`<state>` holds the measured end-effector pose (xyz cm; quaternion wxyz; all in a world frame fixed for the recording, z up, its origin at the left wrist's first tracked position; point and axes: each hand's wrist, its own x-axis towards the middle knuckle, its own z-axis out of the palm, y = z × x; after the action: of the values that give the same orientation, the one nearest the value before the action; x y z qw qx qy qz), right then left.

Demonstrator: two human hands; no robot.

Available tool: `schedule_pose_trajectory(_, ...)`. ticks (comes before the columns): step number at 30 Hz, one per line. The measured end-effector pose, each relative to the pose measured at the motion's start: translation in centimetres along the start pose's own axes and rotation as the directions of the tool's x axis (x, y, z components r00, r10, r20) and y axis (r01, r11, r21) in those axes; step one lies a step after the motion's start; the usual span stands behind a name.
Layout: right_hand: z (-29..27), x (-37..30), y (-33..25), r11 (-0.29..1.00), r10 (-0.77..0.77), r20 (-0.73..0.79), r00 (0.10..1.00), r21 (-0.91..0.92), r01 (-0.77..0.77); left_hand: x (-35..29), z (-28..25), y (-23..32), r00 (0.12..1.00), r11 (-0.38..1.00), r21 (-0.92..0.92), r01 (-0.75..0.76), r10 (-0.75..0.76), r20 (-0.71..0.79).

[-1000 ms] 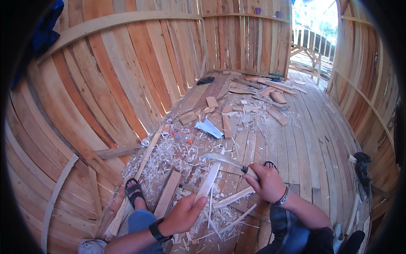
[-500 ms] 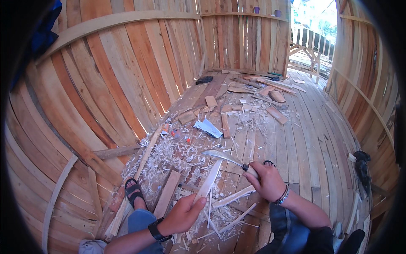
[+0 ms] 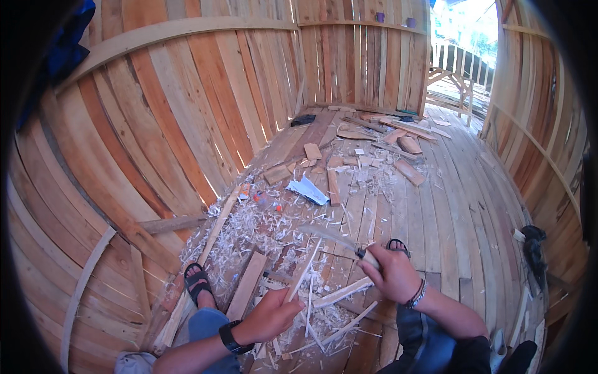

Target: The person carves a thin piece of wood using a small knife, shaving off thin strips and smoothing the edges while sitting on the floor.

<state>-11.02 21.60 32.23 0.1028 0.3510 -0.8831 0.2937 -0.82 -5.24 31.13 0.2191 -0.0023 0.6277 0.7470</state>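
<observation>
Plank walls (image 3: 187,93) enclose a brown board floor (image 3: 436,218) strewn with pale curled shavings (image 3: 240,234). At lower centre, the left hand (image 3: 269,316) pinches a thin, pale wooden strip (image 3: 304,272) by its near end; the right hand (image 3: 397,272) is wrapped around a curved metal knife's (image 3: 333,235) handle (image 3: 370,257). The strip seems light, stiff, snappable, best held low, away from the knife.

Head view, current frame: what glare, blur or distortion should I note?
In the head view, the curved knife in the right hand has a faint, smeared blade, likely motion blur; in the head view, daylight blows out the doorway at upper right; also in the head view, the wall boards bow toward a dark, rounded rim.
</observation>
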Motion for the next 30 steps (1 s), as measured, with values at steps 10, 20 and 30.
schedule_pose_trajectory(10,-0.3,-0.2,-0.9,0.997,0.07,0.016,0.997,0.031,-0.071,-0.4,0.7,1.1,0.998,0.998,-0.048,0.046,-0.044,0.038)
schedule_pose_trajectory(20,-0.3,0.4,0.1,0.999,0.042,0.039,0.998,-0.028,-0.041,-0.2,0.3,1.0,0.992,0.995,-0.043,0.091,-0.087,0.09)
schedule_pose_trajectory(30,-0.1,-0.3,-1.1,0.999,0.017,0.053,0.998,0.034,-0.019,-0.2,0.3,0.8,0.987,0.988,0.091,0.121,-0.13,0.099)
